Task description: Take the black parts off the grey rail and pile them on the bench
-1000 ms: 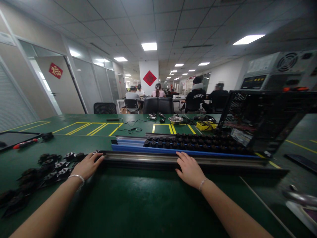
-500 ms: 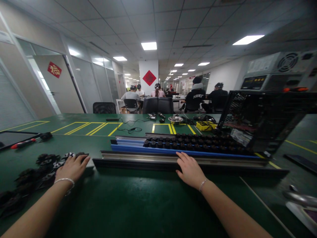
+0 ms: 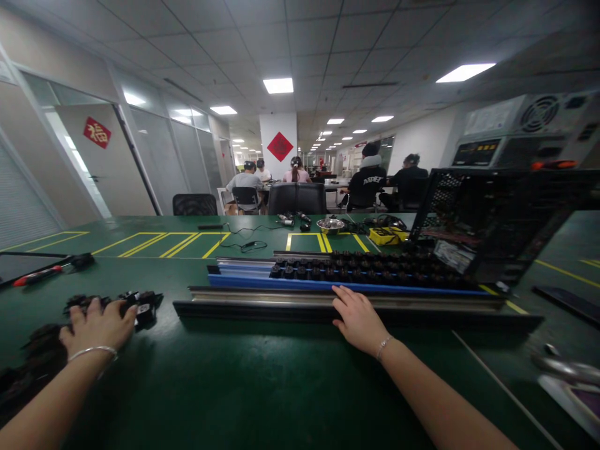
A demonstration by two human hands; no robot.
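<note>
My left hand (image 3: 98, 325) rests on a heap of small black parts (image 3: 140, 303) at the left of the green table (image 3: 262, 387); its fingers curl over the parts, and whether they hold one is hidden. My right hand (image 3: 359, 319) lies flat, fingers stretched, on a long dark metal rail (image 3: 262, 300) that runs across the table. Behind the rail, a blue-edged tray (image 3: 244, 281) carries rows of the same black parts (image 3: 356, 269).
An open black computer case (image 3: 497, 219) stands at the right with a grey power supply (image 3: 520, 128) above it. A red-handled screwdriver (image 3: 37, 275) lies far left. A metal bowl (image 3: 330, 225) and yellow box (image 3: 387, 235) sit farther back. Several people sit at distant desks.
My left hand has drawn away from the rail's left end, moving left onto the heap of black parts. My right hand has stayed on the rail.
</note>
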